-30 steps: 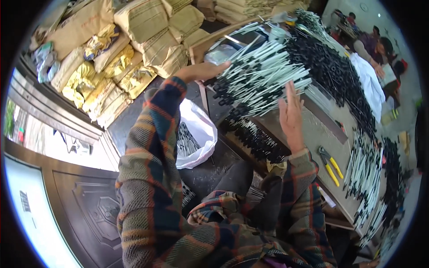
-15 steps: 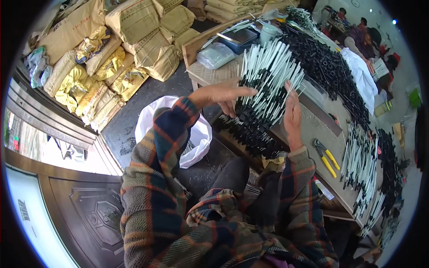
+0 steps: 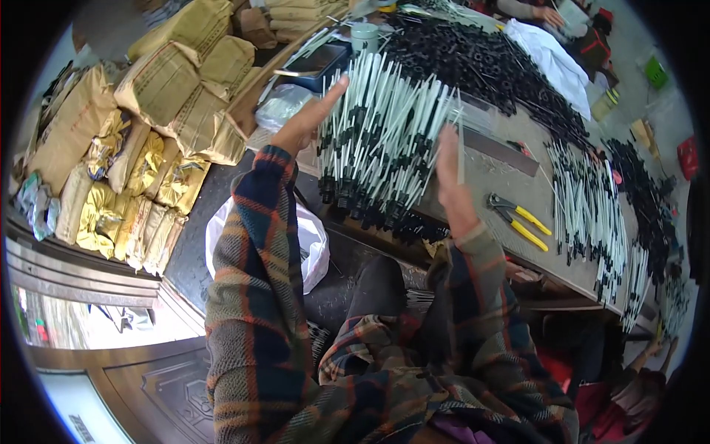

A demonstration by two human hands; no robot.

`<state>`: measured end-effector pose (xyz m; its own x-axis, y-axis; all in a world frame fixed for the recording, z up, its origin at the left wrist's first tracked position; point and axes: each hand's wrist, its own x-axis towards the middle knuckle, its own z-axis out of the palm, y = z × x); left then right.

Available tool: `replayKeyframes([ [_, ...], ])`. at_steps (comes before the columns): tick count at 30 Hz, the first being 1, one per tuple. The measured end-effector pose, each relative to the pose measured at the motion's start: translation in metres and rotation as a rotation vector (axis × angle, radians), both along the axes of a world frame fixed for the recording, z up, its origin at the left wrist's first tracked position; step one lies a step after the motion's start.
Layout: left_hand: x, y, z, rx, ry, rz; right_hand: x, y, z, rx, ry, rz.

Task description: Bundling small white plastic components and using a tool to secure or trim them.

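A thick bundle of thin white sticks with black plastic ends [image 3: 381, 140] stands fanned out in front of me, white tips up and away, black ends toward me. It is at the table's near edge, above a compartment with black parts; what bears its weight is hidden. My left hand [image 3: 312, 117] lies along its left side, fingers stretched out. On the opposite side my right hand [image 3: 452, 177] is held flat, its fingers straight and against the outer sticks. Neither hand's fingers wrap round the bundle.
Yellow-handled pliers [image 3: 521, 222] lie on the table [image 3: 481, 174], near more white-and-black sticks [image 3: 588, 211]. Behind are a heap of black parts [image 3: 458, 63], a blue tray [image 3: 319, 66] and a green-grey cup [image 3: 364, 37]. A white-lined bin [image 3: 314, 255] stands below left; brown sacks [image 3: 159, 85] are stacked beyond.
My view has turned to the right. My left hand has moved from across the bundle's front to its left side, and the bundle looks wider and more spread out.
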<state>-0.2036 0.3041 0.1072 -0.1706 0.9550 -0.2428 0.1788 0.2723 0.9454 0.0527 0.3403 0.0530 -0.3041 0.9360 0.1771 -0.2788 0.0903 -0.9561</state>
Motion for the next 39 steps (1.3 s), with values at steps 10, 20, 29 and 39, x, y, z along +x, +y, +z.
replayKeyframes([
  [10, 0.055, -0.033, 0.005, 0.116, -0.289, -0.113, -0.02, -0.057, 0.042, 0.118, 0.159, 0.139],
  [20, 0.063, -0.038, -0.006, 0.137, 0.01, -0.07, 0.003, -0.051, 0.011, 0.114, 0.031, -0.062],
  [29, 0.053, -0.056, -0.003, 0.106, -0.005, 0.038, 0.031, -0.096, 0.034, 0.114, -0.002, -0.142],
  [39, 0.046, -0.112, 0.001, 0.068, -0.031, 0.021, 0.089, -0.203, 0.009, 0.867, 0.02, 0.01],
])
